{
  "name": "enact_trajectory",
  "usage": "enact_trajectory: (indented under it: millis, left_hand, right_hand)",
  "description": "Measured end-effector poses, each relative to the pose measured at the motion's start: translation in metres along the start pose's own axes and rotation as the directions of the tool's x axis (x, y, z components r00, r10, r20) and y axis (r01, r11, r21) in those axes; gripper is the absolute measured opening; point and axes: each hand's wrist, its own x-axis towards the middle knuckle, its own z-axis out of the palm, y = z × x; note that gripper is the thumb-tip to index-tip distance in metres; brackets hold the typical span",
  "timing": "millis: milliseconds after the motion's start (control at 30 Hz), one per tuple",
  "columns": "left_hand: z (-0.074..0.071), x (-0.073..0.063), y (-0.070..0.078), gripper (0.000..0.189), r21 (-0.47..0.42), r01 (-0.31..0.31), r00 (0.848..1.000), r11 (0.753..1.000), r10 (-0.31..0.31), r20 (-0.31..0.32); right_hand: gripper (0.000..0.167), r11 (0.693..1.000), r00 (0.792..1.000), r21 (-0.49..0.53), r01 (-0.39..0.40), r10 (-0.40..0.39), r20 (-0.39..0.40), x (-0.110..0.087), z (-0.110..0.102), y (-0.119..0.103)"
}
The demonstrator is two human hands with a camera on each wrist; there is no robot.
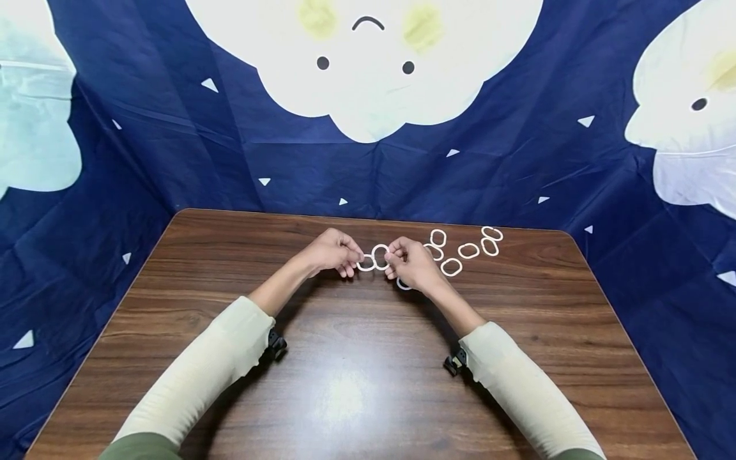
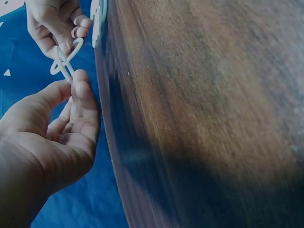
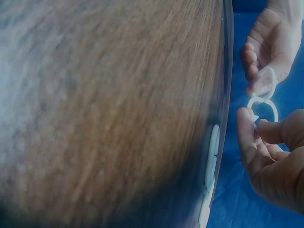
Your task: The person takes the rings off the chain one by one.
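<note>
Above the far part of the table, my left hand pinches a white oval plastic link between thumb and fingertips. My right hand pinches a second white link by its right side. The two links cross each other between the hands, as the left wrist view also shows; whether they are fully joined I cannot tell. Another pale link lies on the table below the right hand, partly hidden by it. In the right wrist view, the right hand's link has a small pointed end at its inner side.
Several white links lie to the right of the right hand, among them a single one and an overlapping pair farther right. The brown wooden table ends at a dark blue cloth backdrop. Small black devices sit at both sleeves.
</note>
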Motion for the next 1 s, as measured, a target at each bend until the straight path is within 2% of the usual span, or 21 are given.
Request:
enact_trajectory:
  millis: [200,433,600,833,1000]
  left_hand:
    - [-0.003,0.000,0.000,0.023,-0.001,0.008,1.000,1.000,-0.008,-0.013]
    - [-0.005,-0.001,-0.004,0.023,0.000,0.008,1.000,1.000,-0.008,-0.020]
    - [-0.007,-0.002,-0.007,0.020,0.016,0.011,0.999,1.000,-0.011,-0.032]
    - [-0.010,-0.005,-0.012,0.018,0.078,0.022,0.998,0.997,-0.018,-0.053]
    - [-0.012,-0.007,-0.015,0.017,0.162,0.048,0.995,0.986,-0.034,-0.093]
  right_hand:
    - [0.008,0.999,1.000,0.041,0.005,-0.006,0.013,0.000,-0.006,0.004]
    - [0.011,0.997,0.999,0.069,-0.024,0.022,0.031,-0.001,-0.010,0.007]
    - [0.014,0.985,0.995,0.142,-0.093,0.087,0.047,0.000,-0.010,0.008]
    - [0.014,0.942,0.978,0.264,-0.206,0.186,0.099,0.001,-0.005,0.012]
    - [0.016,0.932,0.962,0.246,-0.268,0.247,0.112,0.001,-0.004,0.011]
